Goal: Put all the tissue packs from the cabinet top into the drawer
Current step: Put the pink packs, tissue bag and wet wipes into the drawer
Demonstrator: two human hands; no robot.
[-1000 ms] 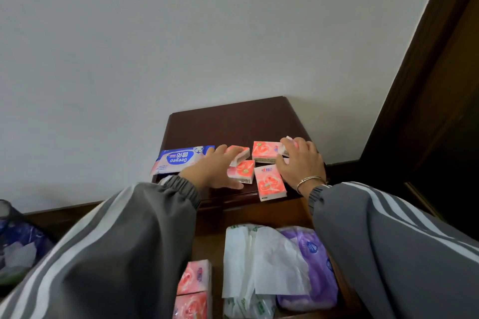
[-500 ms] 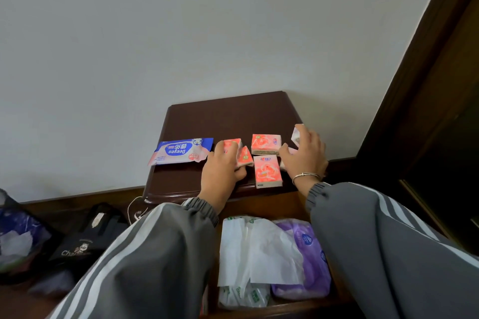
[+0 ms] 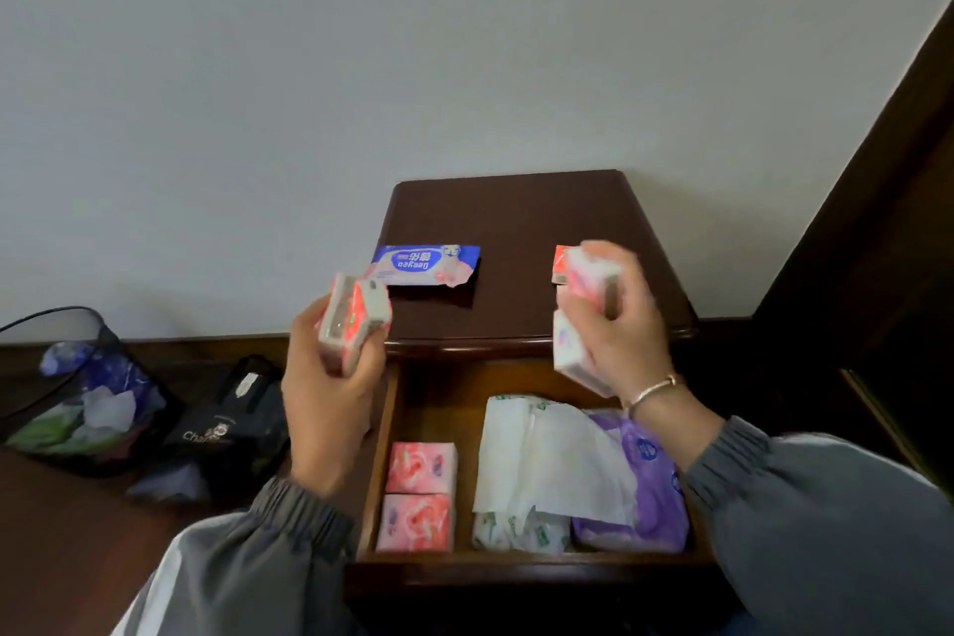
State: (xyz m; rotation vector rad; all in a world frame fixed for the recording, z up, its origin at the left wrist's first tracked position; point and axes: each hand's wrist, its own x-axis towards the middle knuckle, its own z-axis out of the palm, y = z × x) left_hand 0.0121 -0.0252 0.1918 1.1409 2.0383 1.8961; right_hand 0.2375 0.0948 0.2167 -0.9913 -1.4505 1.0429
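Two grey sleeves with pale stripes reach in from the bottom edge, and between them a wooden drawer (image 3: 516, 571) stands pulled open. Inside it, at the left, two pink tissue packs (image 3: 419, 496) lie one behind the other, touching; to their right sit a crumpled white plastic bag (image 3: 542, 460) and a purple pack (image 3: 645, 491). Above the drawer's left edge, the left hand (image 3: 330, 393) is closed in a firm grip around a small clutch of pink packs (image 3: 353, 325), held upright; how many it holds cannot be told because of blur. Above the drawer's right side, the right hand (image 3: 619, 341), with a thin bracelet at the wrist, is closed around more pink and white packs (image 3: 583, 289), again too blurred to count. Beyond the hands lies the dark tabletop of the cabinet (image 3: 516, 207), set against a plain pale wall. One blue wipes packet (image 3: 426, 263) rests flat on it toward the left, untouched. A red corner shows just behind the right hand's bundle; whether that pack is held or lying on the wood cannot be told. Judging by this, the job is well past halfway: two packs are stowed, both handfuls need lowering into the drawer, and the blue packet remains to collect. On the floor at far left stand a black mesh bin (image 3: 67, 387) and a dark bag (image 3: 232, 424).
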